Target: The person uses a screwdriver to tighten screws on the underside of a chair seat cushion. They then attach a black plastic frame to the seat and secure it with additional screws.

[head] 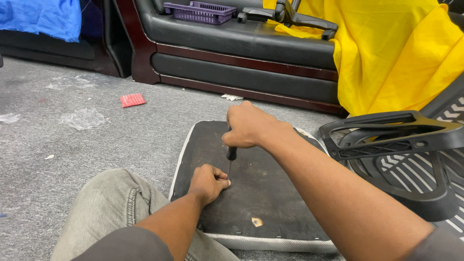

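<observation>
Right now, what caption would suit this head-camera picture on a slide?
Right hand presses a screwdriver upright onto an upturned seat cushion while the left hand steadies its tip.

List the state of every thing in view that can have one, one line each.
Right hand: closed around the screwdriver handle, above the cushion.
Screwdriver: upright, tip down at the cushion's underside.
Left hand: fingers curled, pinching at the screwdriver tip.
Seat cushion: upside down on the carpet, dark underside up.
Chair back: detached, lying beside the cushion.
Purple basket: resting on the sofa.
Yellow cloth: draped over the sofa.
</observation>
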